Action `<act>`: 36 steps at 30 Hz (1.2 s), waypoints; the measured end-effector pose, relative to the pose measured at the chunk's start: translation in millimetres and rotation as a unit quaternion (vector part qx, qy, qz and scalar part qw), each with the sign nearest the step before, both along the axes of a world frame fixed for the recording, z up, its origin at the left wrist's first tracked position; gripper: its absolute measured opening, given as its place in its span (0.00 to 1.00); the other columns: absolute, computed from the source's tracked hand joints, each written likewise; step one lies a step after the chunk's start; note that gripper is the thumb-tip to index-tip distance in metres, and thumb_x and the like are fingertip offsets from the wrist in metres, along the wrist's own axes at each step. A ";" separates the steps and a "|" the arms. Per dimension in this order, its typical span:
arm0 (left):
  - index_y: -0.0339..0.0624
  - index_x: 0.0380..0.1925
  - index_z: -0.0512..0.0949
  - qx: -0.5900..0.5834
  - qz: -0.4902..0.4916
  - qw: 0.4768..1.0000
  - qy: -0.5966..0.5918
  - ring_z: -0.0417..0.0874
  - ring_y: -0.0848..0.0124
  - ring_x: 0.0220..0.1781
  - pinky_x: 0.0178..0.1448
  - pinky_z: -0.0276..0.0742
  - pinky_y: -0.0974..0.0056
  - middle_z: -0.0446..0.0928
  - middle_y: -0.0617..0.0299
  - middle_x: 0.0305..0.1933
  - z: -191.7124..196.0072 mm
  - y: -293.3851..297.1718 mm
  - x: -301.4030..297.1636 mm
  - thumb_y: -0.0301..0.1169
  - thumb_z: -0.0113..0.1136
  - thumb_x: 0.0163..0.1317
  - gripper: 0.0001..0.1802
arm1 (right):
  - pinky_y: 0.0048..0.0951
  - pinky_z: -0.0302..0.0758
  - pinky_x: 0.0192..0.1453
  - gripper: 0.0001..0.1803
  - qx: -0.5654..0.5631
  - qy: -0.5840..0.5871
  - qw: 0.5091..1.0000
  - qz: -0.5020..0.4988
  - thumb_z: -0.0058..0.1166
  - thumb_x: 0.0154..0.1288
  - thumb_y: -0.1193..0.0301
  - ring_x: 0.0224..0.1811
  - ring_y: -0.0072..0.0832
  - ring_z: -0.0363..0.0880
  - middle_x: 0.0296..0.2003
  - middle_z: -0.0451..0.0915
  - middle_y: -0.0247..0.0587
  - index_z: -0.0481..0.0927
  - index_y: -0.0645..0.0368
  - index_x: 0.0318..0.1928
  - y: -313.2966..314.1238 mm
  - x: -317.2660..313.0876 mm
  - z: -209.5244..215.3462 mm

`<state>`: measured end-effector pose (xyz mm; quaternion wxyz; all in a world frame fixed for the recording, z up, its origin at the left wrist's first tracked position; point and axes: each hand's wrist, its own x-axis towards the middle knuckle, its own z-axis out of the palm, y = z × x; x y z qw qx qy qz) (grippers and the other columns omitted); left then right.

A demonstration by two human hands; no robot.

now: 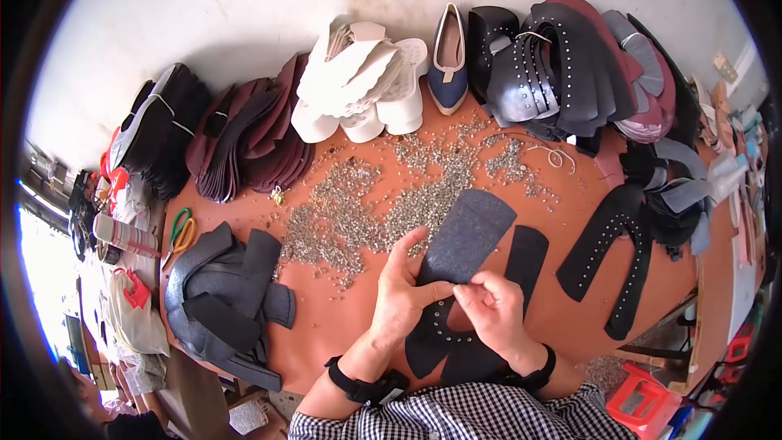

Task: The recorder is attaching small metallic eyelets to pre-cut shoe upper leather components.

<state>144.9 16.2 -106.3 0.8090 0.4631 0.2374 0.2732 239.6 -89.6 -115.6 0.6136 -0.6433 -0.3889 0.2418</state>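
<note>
My left hand holds a dark grey shoe upper piece, its thumb across the lower edge and its index finger pointing up. At that same edge, the thumb and finger of my right hand are pinched together; whatever is between them is too small to make out. Beneath my hands lies black shoe upper material with a row of silver studs. Whether it joins the held piece is hidden by my hands. Loose metal studs are scattered over the orange-brown tabletop beyond my hands.
Grey upper pieces are heaped at left by scissors. Along the wall stand maroon pieces, white shoe forms, a navy shoe and studded black uppers. A studded upper lies right. A red plastic stool stands below.
</note>
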 end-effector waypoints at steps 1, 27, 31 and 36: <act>0.35 0.57 0.54 0.000 -0.001 1.000 0.004 0.77 0.69 0.43 0.45 0.75 0.68 0.75 0.52 0.42 -0.9 0.1 0.7 0.10 0.57 0.45 0.39 | 0.15 0.65 0.22 0.05 0.010 0.110 0.994 -0.017 0.53 0.58 0.78 0.19 0.12 0.69 0.18 0.73 0.30 0.72 0.66 0.28 0.4 -0.1 -0.7; 0.35 0.42 0.70 0.071 -0.017 0.994 0.087 0.75 0.77 0.41 0.44 0.74 0.71 0.75 0.63 0.38 -10.1 0.3 -2.0 0.13 0.61 0.43 0.23 | 0.17 0.70 0.34 0.03 -0.006 0.321 0.945 0.067 0.54 0.57 0.77 0.28 0.15 0.72 0.26 0.75 0.30 0.75 0.65 0.29 -1.6 11.5 -18.1; 0.36 0.41 0.70 0.036 -0.010 0.997 0.066 0.76 0.77 0.40 0.45 0.73 0.71 0.76 0.62 0.37 -18.6 0.1 -2.2 0.14 0.63 0.42 0.23 | 0.17 0.70 0.37 0.04 0.006 0.300 0.951 0.071 0.53 0.58 0.76 0.29 0.16 0.73 0.26 0.75 0.29 0.75 0.63 0.28 -0.1 13.8 -20.6; 0.36 0.42 0.70 0.144 0.002 0.984 0.103 0.76 0.76 0.39 0.45 0.73 0.72 0.76 0.62 0.37 -25.7 -0.5 -3.1 0.14 0.64 0.41 0.24 | 0.17 0.70 0.38 0.04 0.013 0.427 0.897 0.114 0.51 0.61 0.75 0.29 0.16 0.72 0.27 0.75 0.30 0.75 0.61 0.29 -0.4 18.2 -24.5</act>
